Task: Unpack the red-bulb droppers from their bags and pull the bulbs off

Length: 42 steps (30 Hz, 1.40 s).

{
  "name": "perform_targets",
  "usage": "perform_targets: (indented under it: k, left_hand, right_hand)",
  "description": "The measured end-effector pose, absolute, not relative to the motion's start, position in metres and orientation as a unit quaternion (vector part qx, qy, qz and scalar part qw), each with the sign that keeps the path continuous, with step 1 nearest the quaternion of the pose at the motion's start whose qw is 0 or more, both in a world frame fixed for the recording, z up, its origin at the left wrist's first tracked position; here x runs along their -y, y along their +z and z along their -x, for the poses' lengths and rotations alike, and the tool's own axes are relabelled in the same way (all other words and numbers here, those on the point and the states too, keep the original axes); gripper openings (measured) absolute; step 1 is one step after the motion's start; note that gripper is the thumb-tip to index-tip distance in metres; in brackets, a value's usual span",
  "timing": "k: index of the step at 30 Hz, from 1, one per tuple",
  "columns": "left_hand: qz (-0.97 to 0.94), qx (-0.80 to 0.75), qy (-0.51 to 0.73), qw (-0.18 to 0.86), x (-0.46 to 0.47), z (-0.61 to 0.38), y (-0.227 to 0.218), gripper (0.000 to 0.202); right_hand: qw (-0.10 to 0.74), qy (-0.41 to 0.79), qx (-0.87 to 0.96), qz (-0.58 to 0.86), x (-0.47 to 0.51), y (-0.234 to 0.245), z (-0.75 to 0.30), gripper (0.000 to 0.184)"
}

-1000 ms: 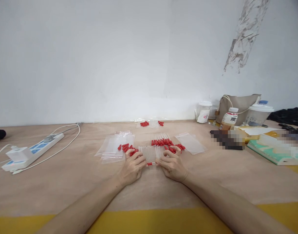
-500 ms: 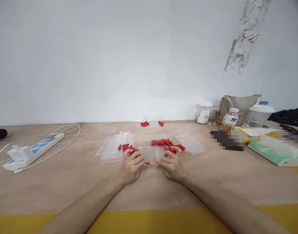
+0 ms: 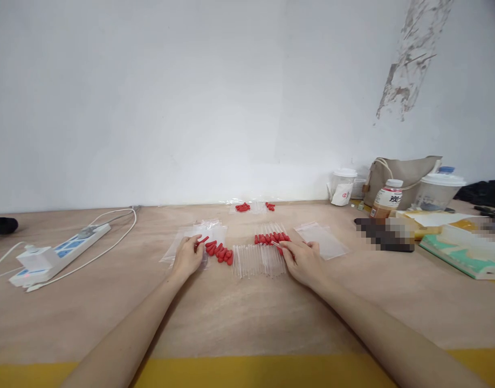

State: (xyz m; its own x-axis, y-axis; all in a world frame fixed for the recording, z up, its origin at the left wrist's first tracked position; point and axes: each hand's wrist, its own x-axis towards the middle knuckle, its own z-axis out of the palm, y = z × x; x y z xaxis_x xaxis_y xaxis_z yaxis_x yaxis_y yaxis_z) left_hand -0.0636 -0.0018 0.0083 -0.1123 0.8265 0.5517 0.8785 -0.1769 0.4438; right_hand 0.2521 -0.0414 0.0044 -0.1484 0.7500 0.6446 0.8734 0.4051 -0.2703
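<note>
A row of clear glass tubes [image 3: 258,260] lies on the brown table between my hands. My left hand [image 3: 187,257] rests on the stack of clear plastic bags [image 3: 199,237] and pinches a red rubber cap by the loose red caps [image 3: 220,252]. My right hand [image 3: 302,260] sits at the right end of the tube row, its fingers closed on a dropper with a red cap, beside a row of assembled red-capped droppers [image 3: 272,236]. A single clear bag [image 3: 321,240] lies just right of that hand.
A white power strip [image 3: 57,255] with cables lies at the left. More red caps in a bag [image 3: 253,206] sit near the wall. Cups [image 3: 342,186], a bottle [image 3: 388,198], a beige bag [image 3: 405,175] and books [image 3: 458,253] crowd the right side.
Both hands left the middle of the tube row and moved apart: the left went to the red caps and bags, the right to the assembled droppers. The view shifted slightly.
</note>
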Motion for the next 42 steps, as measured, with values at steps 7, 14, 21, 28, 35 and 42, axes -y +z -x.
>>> perform_targets:
  k: [7, 14, 21, 28, 35, 42]
  left_hand:
    - [0.701, 0.598, -0.387, 0.011, 0.004, 0.049, 0.008, 0.026]
    - [0.675, 0.597, -0.431, 0.045, 0.011, 0.046, 0.015, 0.025]
    - [0.720, 0.567, -0.393, 0.072, 0.019, 0.032, 0.025, 0.020]
    - [0.806, 0.545, -0.227, 0.026, -0.005, -0.032, 0.046, 0.020]
    - [0.776, 0.601, -0.187, -0.037, -0.037, -0.078, 0.046, 0.034]
    - [0.744, 0.635, -0.183, -0.098, -0.037, -0.088, 0.047, 0.032]
  right_hand:
    - [0.346, -0.142, 0.758, 0.534, 0.042, 0.002, -0.245, 0.019]
    - [0.289, -0.196, 0.805, 0.479, 0.041, 0.006, -0.240, 0.023]
    - [0.278, -0.155, 0.823, 0.470, 0.048, 0.010, -0.238, 0.031]
    - [0.262, -0.134, 0.844, 0.449, 0.051, 0.011, -0.241, 0.044]
    - [0.295, -0.116, 0.828, 0.463, 0.047, 0.012, -0.252, 0.040]
    - [0.344, -0.074, 0.785, 0.509, 0.037, 0.011, -0.260, 0.037]
